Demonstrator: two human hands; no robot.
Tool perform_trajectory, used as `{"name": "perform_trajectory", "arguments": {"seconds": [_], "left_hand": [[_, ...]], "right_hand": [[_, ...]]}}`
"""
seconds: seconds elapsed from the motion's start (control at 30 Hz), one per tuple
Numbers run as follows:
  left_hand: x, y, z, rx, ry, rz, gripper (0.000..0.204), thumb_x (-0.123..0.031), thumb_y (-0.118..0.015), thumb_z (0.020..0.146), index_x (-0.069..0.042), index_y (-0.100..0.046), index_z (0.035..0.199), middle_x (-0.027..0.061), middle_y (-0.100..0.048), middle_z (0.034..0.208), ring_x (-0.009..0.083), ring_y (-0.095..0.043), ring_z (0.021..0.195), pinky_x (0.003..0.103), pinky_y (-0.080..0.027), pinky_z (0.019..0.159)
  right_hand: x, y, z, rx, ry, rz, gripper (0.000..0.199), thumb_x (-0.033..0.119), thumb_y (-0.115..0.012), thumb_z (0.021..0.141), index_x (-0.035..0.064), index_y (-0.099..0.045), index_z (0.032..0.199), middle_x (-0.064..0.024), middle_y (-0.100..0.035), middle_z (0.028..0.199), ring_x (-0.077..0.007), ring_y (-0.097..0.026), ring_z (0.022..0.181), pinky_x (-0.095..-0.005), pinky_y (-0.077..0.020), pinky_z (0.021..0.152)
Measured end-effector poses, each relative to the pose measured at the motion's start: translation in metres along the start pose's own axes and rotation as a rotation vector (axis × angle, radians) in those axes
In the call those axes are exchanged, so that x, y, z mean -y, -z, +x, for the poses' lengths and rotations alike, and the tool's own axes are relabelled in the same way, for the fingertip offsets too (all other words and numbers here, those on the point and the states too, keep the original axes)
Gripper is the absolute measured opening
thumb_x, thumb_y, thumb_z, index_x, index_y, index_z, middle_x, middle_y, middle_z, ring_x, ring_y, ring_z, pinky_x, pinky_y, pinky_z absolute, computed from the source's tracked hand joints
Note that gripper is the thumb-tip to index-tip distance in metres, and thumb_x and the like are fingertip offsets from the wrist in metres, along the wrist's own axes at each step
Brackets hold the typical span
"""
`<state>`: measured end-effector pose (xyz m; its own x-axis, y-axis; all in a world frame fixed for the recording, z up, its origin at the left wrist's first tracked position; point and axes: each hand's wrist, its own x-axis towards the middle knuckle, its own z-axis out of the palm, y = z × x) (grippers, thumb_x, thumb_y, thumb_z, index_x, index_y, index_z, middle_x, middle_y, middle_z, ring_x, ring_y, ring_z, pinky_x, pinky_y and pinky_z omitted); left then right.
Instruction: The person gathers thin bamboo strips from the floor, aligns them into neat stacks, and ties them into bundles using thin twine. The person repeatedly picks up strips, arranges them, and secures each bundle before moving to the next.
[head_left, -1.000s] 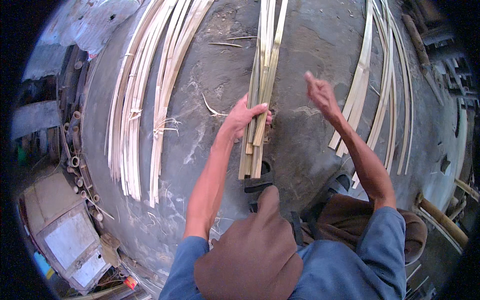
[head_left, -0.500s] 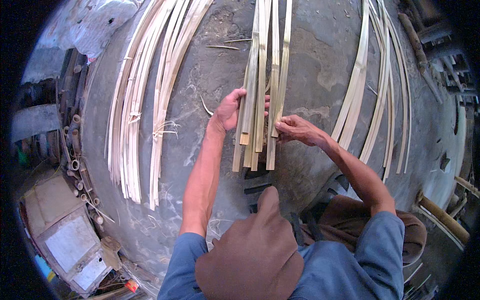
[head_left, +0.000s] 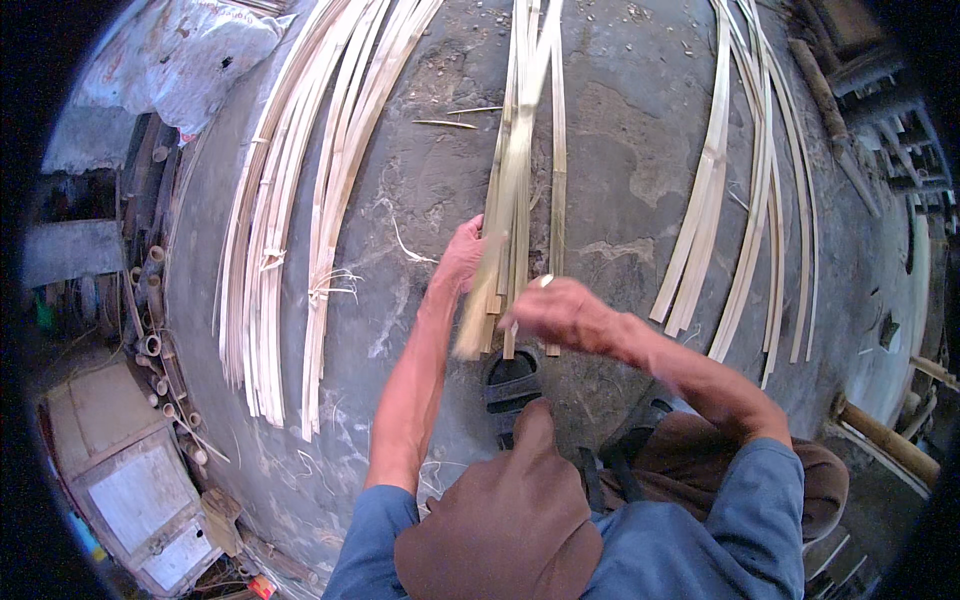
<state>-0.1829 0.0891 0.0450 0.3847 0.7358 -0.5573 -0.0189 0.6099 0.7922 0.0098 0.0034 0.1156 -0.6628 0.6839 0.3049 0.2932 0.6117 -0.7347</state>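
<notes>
"Grip first. Left?"
"My left hand (head_left: 462,258) is at the left edge of the middle strips (head_left: 522,205), fingers partly hidden by them. Can't tell how far closed."
"Right?"
"My right hand (head_left: 562,318): fingers curled, smeared by blur, beside the strips' lower ends. Can't tell if it's pinching one."
"Where's that pile?"
"Straight ahead of me, running lengthwise over the grey floor (head_left: 615,180), near ends just beyond my sandal (head_left: 513,375). One blurred strip (head_left: 482,300) slants across it; one lone strip (head_left: 558,150) runs apart, on the right."
"Counts, quick."
"Hands: two. Middle pile: several, overlap rules out an exact number. Tied bundles (head_left: 265,310) on my left: two. Straight slivers (head_left: 446,125): two, short. Curled sliver (head_left: 402,243): one. Loose strips (head_left: 708,200) on my right: several, overlapping, no clean number."
</notes>
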Motion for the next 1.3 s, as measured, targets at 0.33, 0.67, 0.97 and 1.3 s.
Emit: {"name": "perform_trajectory", "arguments": {"seconds": [0.33, 0.67, 0.97, 1.3], "left_hand": [[0.020, -0.001, -0.015, -0.403, -0.180, -0.335, 0.037, -0.025, -0.057, 0.099, 0.001, -0.056, 0.125, 0.0119, -0.064, 0.109, 0.0166, -0.061, 0.100, 0.035, -0.051, 0.089], [0.036, -0.071, -0.060, -0.451, -0.604, 0.874, 0.036, -0.020, -0.064, 0.089, -0.001, -0.056, 0.118, 0.0188, -0.054, 0.108, 0.0356, -0.055, 0.102, 0.045, -0.044, 0.090], [0.052, -0.054, -0.049, -0.514, -0.415, 1.233, 0.072, -0.020, -0.075, 0.078, -0.002, -0.041, 0.138, 0.0203, -0.047, 0.114, 0.0398, -0.049, 0.106, 0.048, -0.042, 0.093], [0.027, -0.005, -0.057, -0.602, -0.413, 0.701, 0.038, -0.014, -0.058, 0.091, 0.003, -0.058, 0.124, 0.0195, -0.064, 0.096, 0.0290, -0.067, 0.084, 0.040, -0.053, 0.074]], "right_hand": [[-0.043, -0.014, -0.015, -0.191, -0.570, 0.182, 0.024, 0.019, -0.057, 0.097, 0.0020, -0.049, 0.083, -0.0185, -0.048, 0.067, -0.0366, -0.048, 0.059, -0.0445, -0.0417, 0.057], [-0.062, 0.000, -0.006, -0.412, -0.443, -0.041, 0.013, 0.014, -0.059, 0.095, 0.0022, -0.054, 0.097, -0.0192, -0.056, 0.078, -0.0357, -0.059, 0.071, -0.0448, -0.0471, 0.064], [-0.127, 0.015, -0.069, -0.247, -0.863, -0.372, 0.069, 0.031, -0.065, 0.089, 0.0013, -0.033, 0.142, -0.0252, -0.059, 0.109, -0.0459, -0.061, 0.097, -0.0517, -0.0509, 0.082], [-0.110, 0.018, -0.054, -0.518, -0.941, -0.103, 0.054, 0.022, -0.055, 0.093, -0.0031, -0.041, 0.138, -0.0254, -0.061, 0.104, -0.0410, -0.063, 0.093, -0.0487, -0.0504, 0.080]]}}
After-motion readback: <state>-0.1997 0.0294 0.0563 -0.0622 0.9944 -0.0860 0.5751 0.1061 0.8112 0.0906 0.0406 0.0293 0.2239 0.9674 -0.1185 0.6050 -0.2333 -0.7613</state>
